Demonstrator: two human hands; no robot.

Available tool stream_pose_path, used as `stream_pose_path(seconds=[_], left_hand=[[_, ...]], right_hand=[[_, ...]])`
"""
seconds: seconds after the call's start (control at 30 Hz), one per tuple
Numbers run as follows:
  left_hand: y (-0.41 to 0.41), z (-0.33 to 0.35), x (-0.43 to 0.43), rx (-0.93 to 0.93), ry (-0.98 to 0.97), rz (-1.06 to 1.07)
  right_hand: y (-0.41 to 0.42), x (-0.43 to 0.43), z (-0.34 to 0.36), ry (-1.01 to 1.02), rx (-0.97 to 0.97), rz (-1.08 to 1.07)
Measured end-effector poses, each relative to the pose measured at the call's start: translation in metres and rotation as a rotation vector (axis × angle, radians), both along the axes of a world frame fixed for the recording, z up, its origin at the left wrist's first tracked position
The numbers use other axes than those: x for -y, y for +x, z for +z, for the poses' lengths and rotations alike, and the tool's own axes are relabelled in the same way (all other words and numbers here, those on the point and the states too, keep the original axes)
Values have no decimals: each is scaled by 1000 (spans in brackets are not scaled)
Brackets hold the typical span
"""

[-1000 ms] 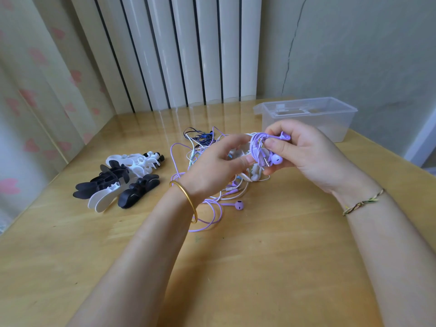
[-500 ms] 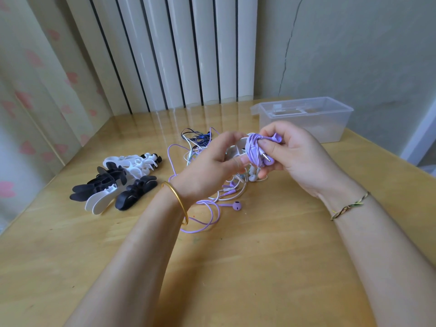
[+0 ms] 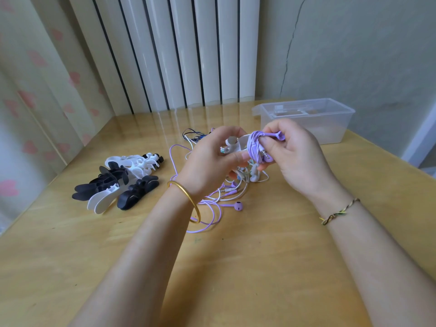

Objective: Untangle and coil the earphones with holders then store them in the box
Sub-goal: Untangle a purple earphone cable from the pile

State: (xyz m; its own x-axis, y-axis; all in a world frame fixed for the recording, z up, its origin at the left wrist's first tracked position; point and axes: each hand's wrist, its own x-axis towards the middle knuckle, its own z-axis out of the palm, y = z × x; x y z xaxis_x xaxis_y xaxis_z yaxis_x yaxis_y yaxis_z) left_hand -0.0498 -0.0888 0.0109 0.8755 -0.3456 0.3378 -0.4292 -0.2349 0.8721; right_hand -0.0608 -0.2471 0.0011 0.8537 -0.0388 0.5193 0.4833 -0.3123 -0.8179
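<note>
Over table [image 3: 259, 267], left hand [image 3: 212, 159] pinches crosswise holder [image 3: 238, 145], right hand [image 3: 297, 156] grips coiled purple earphones [image 3: 256, 145]

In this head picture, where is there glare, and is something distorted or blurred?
Head view: pale glare streaks lie on the table beneath the slats; the wide lens makes them fan out leftward; the purple earphone in the right hand is sharp.

White holder [image 3: 238, 144] half under purple cord [image 3: 256, 143]
</note>
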Motion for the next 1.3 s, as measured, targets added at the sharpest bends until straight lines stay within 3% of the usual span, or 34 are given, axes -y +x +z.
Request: stream_pose_path(seconds=[0.2,0.43,0.53,0.7,0.8,1.3], left_hand=[[-1,2,2,53,51,27],[0,-1,0,51,69,-13],[1,-3,1,-29,56,-21],[-2,3,5,-240,-70,2],[-8,3,6,-188,47,27],[-4,-3,5,-71,77,79]], right_hand=[[1,-5,-2,-65,93,-162],[-2,-3,0,90,-76,-30],[-1,-3,-1,102,-101,-14],[1,-7,-2,-77,-33,-119],[-3,-12,-3,-107,-20,-95],[-3,-10,1,-73,-77,-41]])
